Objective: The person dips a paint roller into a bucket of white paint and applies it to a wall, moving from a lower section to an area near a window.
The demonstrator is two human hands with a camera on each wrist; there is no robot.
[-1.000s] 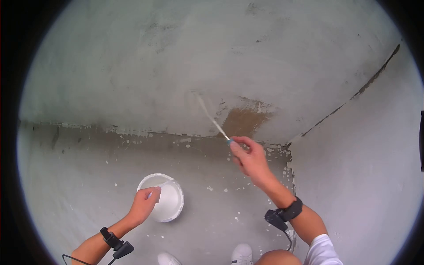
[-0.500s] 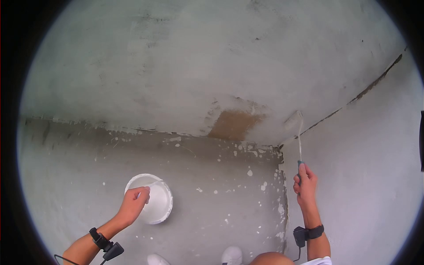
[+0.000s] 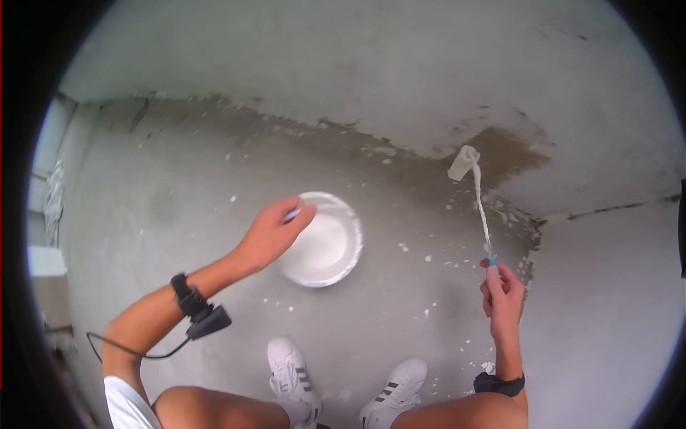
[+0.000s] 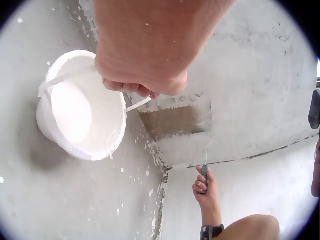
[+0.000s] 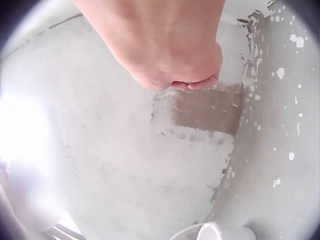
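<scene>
My left hand (image 3: 275, 232) grips the handle of a white bucket (image 3: 356, 232). White paint (image 4: 71, 112) lies inside the bucket, and the left wrist view shows its handle pulled up into my curled fingers. My right hand (image 3: 504, 297) holds a small paint roller (image 3: 463, 163) by its blue-green grip (image 4: 204, 179). The roller's thin frame and sleeve are coated white. In the head view the sleeve overlaps the edge of a bare brown patch (image 3: 504, 154) low on the wall. The right wrist view hides the roller behind my hand.
A grey floor (image 3: 179, 200) with white paint spatters meets the pale wall (image 3: 343, 64) along a rough, chipped line. Another wall (image 3: 607, 286) stands close on my right, forming a corner. My white shoes (image 3: 289, 375) are just below the bucket. Pale items (image 3: 46, 261) sit at the far left.
The roller went from left of the brown patch to the wall by the corner, then back off toward the patch. The head view has turned left and down, showing both shoes. My left hand keeps the bucket.
</scene>
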